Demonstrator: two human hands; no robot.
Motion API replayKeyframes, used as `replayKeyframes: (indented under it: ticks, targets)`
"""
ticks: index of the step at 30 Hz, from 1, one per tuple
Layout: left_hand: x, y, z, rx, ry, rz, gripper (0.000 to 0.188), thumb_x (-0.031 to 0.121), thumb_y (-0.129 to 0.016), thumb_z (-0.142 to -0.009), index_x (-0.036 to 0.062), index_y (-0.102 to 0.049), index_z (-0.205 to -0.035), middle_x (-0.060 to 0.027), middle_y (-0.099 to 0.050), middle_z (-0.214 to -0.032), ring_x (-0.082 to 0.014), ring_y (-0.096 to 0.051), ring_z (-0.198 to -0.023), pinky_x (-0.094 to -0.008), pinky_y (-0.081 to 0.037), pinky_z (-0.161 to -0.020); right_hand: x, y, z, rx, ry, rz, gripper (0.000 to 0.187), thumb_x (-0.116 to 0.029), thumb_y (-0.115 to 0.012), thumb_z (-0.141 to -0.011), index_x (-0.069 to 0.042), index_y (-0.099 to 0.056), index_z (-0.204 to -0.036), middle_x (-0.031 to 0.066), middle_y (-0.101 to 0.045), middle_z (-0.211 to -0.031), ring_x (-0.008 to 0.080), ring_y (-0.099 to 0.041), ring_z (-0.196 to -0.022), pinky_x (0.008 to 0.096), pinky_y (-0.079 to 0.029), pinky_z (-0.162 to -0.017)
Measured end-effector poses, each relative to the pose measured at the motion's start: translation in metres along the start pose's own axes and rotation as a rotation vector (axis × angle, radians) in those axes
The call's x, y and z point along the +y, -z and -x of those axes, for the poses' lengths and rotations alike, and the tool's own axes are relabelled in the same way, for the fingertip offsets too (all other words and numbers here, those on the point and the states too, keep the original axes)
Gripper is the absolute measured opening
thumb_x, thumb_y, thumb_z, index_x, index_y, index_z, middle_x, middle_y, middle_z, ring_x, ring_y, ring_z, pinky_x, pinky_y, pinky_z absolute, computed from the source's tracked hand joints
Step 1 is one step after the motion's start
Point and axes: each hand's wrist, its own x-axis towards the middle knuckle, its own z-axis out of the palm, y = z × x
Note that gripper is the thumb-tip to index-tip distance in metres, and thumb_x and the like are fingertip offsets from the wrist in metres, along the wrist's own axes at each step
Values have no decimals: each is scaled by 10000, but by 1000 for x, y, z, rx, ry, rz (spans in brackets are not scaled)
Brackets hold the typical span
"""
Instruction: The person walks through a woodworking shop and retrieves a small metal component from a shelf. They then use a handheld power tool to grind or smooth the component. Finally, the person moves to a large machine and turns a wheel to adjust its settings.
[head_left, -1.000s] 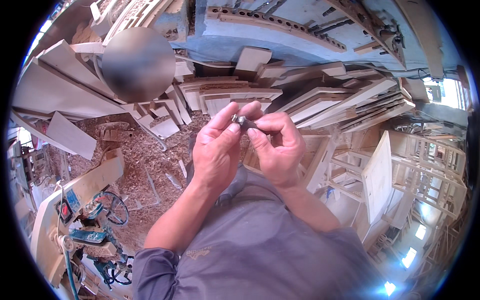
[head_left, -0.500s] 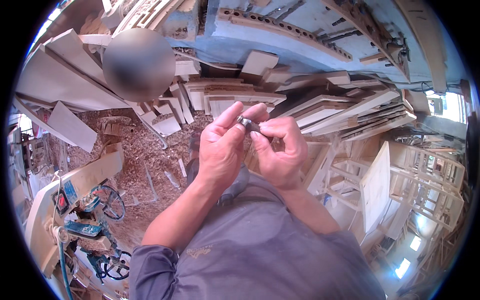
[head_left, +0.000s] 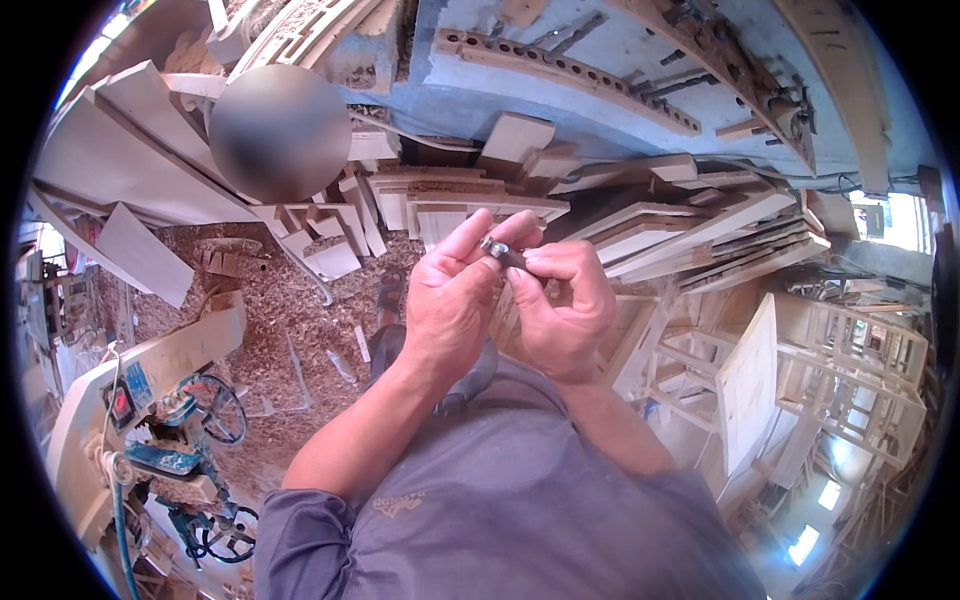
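A drilled wooden rail with a row of round holes is fixed to a blue wall; beside it, a second wooden rail carries dark metal rods. On the right, open wooden frames show bare slats, their insides too small to make out. A round blurred patch at upper left covers what is behind it. A machine with a handwheel is partly lost at the dark rim.

At the centre, in front of the person's chest and above a shaving-strewn floor, both hands hold a small metal piece. It has a shiny, knobbly end and a dark, narrower end, partly hidden by fingers. The left hand pinches the shiny end with its grip; the right hand pinches the dark end between thumb and forefinger.
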Motion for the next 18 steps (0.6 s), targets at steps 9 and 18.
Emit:
replayKeyframes:
  ticks: [9,18]
  targets:
    - [-11,5,-6,-88,-24,12,515,-103,-503,-890,-19,-432,-1393,-296,-493,-1388,-365,-525,-1263,-450,-429,-1073,10,4,3,22,-112,-71,185,75,-730,-764,-8,-608,-876,99,-633,-878,179,-622,-757,287,-503,-639]
    - [-14,-11,-4,-41,-12,-80,639,-99,-482,-900,-64,-237,-1489,-282,-494,-1394,-357,-528,-1258,-427,-424,-1078,15,14,9,54,-230,-167,148,36,-721,-817,-10,-620,-915,71,-645,-889,118,-620,-754,263,-514,-662]
